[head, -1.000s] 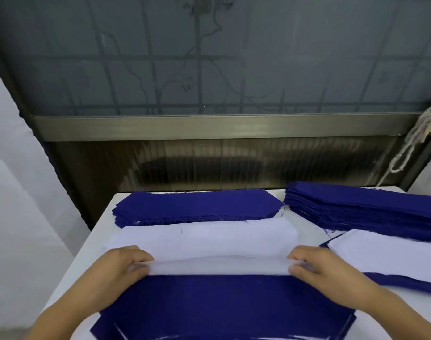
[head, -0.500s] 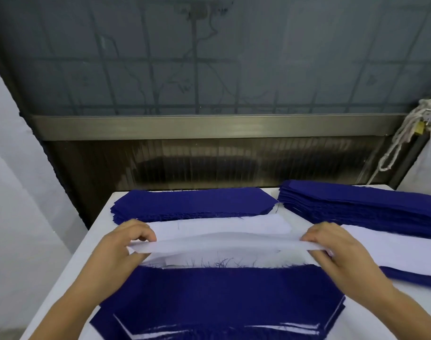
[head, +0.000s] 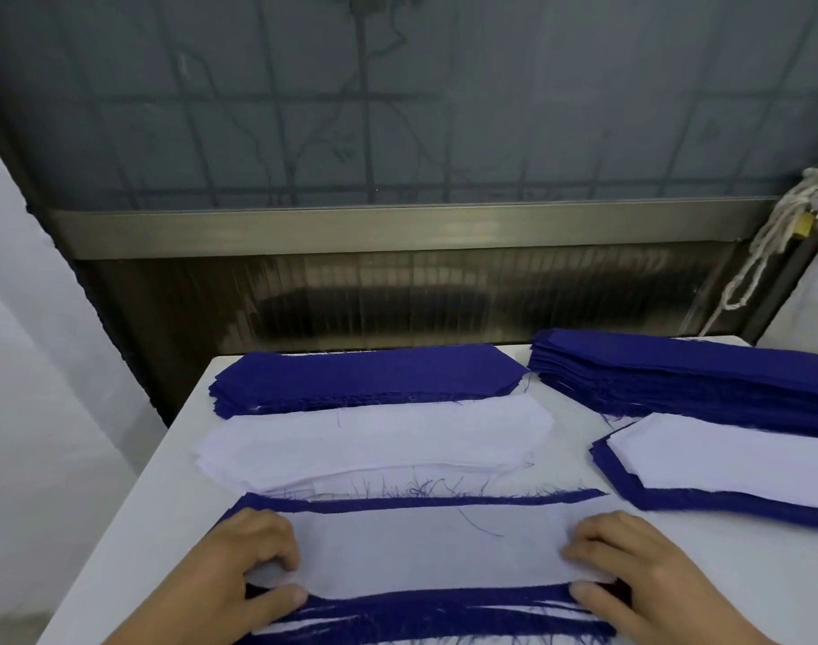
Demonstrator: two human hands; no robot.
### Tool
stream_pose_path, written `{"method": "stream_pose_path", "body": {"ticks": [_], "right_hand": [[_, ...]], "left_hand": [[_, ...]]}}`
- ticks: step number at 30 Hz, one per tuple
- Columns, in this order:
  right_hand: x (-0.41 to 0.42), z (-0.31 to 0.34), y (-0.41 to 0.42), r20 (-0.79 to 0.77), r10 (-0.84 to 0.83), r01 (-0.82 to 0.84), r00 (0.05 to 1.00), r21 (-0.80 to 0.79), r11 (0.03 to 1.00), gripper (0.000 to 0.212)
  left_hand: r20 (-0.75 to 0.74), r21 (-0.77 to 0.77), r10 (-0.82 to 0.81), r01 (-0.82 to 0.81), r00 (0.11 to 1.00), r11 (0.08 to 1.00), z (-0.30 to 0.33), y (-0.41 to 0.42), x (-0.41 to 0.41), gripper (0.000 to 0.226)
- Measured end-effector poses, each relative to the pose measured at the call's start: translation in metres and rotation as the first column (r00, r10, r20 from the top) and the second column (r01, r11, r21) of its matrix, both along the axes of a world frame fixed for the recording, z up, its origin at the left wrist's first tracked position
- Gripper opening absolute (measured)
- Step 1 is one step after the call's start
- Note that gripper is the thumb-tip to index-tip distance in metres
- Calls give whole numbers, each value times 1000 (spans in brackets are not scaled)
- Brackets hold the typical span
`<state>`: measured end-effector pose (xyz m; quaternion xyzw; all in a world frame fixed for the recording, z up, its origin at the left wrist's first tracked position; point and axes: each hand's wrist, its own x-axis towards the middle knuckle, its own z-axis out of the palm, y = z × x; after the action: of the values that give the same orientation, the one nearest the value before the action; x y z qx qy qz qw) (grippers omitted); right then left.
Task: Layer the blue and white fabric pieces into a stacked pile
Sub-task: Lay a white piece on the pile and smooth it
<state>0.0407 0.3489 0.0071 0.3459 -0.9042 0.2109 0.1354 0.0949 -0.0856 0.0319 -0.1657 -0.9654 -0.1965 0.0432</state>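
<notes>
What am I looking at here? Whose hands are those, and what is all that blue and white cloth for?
You are seeing through a camera worn on a person's head, looking down at their own hands. There is no machine. The left hand and the right hand each grip one end of a white fabric piece, laying it on a blue piece in the near pile. On the white table lie more piles: blue pieces at the back, white pieces in front of them, a tall blue stack at the right, and another blue-and-white pile below it.
</notes>
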Motion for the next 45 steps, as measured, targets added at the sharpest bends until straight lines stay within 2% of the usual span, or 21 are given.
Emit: {"method": "stream_pose_path", "body": {"ticks": [2, 6, 12, 13, 15, 18, 21, 26, 28, 31, 35, 37, 41, 45], "right_hand": [[2, 2, -1, 30, -20, 20, 999, 2, 1000, 23], [0, 3, -2, 12, -67, 67, 998, 46, 997, 9], [-15, 13, 12, 82, -203, 190, 976, 144, 971, 33], [-19, 15, 10, 94, -206, 193, 974, 129, 973, 32], [-33, 19, -1, 133, -188, 181, 973, 61, 982, 23], [-66, 21, -31, 150, -124, 121, 981, 26, 992, 3], [-102, 19, -62, 208, -54, 52, 977, 15, 999, 9], [-140, 9, -83, 314, -54, 12, 948, 134, 991, 7], [-144, 5, -83, 326, -46, 4, 944, 128, 992, 10], [-146, 1, -83, 338, -46, 14, 940, 96, 995, 19], [-153, 1, -88, 383, -61, 31, 922, 83, 996, 10], [-157, 3, -92, 402, -85, 53, 912, 91, 994, 17], [-160, 4, -99, 424, -171, 136, 889, 111, 984, 28], [-156, 5, -101, 458, -185, 142, 870, 127, 982, 32]], "left_hand": [[1, -13, 37, -37, 999, 999, 0, 1, -1, 32], [-41, 4, 45, -45, 998, 999, -4, 6, -4, 24], [33, 20, 85, -86, 996, 996, -4, -6, -11, 15], [40, 30, 92, -93, 995, 995, -5, -6, -15, 22], [32, 37, 100, -101, 994, 994, -5, 3, -28, 25], [-16, 35, 95, -95, 995, 995, -5, 31, -60, 10], [8, 46, 108, -109, 994, 993, -4, 60, -97, 6], [129, 163, 70, -91, 989, 982, -6, 91, -140, 11], [200, 225, 57, -102, 978, 969, -11, 94, -147, 9], [219, 257, 58, -115, 974, 960, -17, 93, -153, 9], [221, 246, 65, -120, 973, 962, -19, 96, -157, 21], [218, 212, 90, -137, 972, 968, -18, 98, -158, 24], [163, 100, 146, -163, 976, 982, -17, 105, -162, 9], [139, 60, 172, -182, 975, 981, -17, 108, -168, 9]]}}
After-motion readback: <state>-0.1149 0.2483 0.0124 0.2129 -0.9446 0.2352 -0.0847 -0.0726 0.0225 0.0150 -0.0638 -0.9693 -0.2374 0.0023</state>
